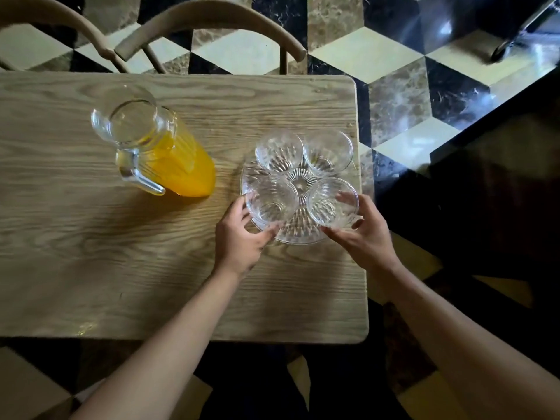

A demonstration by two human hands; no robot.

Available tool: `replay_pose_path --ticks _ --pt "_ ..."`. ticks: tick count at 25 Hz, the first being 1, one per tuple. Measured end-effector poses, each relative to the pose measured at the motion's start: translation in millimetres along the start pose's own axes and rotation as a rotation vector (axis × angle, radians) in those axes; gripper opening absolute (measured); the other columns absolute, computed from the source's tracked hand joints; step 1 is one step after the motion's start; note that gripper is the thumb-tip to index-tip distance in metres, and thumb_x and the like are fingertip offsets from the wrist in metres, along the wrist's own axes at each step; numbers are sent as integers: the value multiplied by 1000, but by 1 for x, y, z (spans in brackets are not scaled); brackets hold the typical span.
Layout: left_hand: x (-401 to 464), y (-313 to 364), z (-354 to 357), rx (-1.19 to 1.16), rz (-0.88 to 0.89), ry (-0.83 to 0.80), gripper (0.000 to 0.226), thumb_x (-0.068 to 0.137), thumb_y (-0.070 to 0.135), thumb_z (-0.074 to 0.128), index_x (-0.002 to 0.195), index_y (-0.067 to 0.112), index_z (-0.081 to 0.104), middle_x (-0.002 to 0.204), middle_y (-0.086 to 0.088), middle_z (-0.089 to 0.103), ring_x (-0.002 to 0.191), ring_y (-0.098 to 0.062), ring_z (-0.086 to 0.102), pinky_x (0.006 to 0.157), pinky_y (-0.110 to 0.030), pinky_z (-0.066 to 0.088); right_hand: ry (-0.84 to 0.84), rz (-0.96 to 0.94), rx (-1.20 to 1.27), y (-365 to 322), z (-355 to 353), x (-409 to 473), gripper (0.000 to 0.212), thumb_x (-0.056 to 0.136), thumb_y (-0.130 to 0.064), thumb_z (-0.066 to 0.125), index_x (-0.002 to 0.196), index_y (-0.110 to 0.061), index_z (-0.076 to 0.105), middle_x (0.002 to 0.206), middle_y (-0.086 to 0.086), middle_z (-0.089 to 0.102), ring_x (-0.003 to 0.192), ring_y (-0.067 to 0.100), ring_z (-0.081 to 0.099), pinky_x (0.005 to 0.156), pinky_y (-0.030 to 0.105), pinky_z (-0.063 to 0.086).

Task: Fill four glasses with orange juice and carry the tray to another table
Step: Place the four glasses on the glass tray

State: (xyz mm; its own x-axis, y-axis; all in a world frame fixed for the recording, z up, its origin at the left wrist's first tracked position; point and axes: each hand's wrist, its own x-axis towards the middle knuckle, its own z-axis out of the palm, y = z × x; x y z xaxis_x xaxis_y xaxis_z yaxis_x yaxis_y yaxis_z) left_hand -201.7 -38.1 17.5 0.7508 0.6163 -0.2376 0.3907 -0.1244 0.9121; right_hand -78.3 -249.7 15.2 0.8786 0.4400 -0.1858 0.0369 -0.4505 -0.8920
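A wooden table [91, 253] stands on a cube-patterned floor [409, 86], two chairs [209, 22] at its far edge. A jug of orange juice [160, 150] sits left of a clear round tray [298, 234] bearing four empty glasses [278, 151]. The left hand [242, 234] and right hand [363, 234] grip the tray's near rim, fingers curled around it.

A pale wood-grain tabletop [91, 253] with rounded corners fills the left. Two curved wooden chair backs [209, 22] stand beyond its far edge. The floor [378, 53] is marble in a cube pattern of cream, brown and black, glossy with glare. At right, perhaps dark furniture [500, 177].
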Motion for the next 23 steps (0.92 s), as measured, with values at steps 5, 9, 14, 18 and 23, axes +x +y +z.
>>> replay_pose_path --ticks 5,9,14,18,23 --pt "1 -4 6 59 -3 -7 84 72 15 94 145 1 54 146 -10 61 132 -22 61 113 -43 51 -12 8 -30 0 3 -1 68 72 -22 92 131 -19 59 128 -8 64 112 15 63 97 44 53" --pt "2 -5 7 35 -13 2 80 73 11 94 142 2 56 142 -11 63 132 -22 62 112 -47 51 -8 25 -35 0 3 -2 68 72 -23 92 132 -22 59 130 -9 63 112 17 62 98 46 52" --pt "2 -7 6 130 14 -2 81 72 13 94 142 -1 56 141 -11 63 133 -20 60 111 -43 52 -30 49 -54 -3 1 -2 69 72 -31 91 132 -28 57 132 -11 61 115 17 59 101 44 50" --pt "2 -8 9 169 36 2 83 71 14 95 143 -3 56 139 -14 61 131 -22 60 111 -43 53 -46 64 -75 -5 1 -4 70 74 -32 89 135 -28 56 135 -11 59 113 15 59 99 41 51" --pt "-1 -5 6 166 19 -2 86 71 14 95 145 -1 54 144 -13 58 133 -21 58 112 -31 49 -42 72 -94 -8 -1 -9 74 75 -27 89 139 -26 53 134 -12 58 116 6 55 91 31 51"
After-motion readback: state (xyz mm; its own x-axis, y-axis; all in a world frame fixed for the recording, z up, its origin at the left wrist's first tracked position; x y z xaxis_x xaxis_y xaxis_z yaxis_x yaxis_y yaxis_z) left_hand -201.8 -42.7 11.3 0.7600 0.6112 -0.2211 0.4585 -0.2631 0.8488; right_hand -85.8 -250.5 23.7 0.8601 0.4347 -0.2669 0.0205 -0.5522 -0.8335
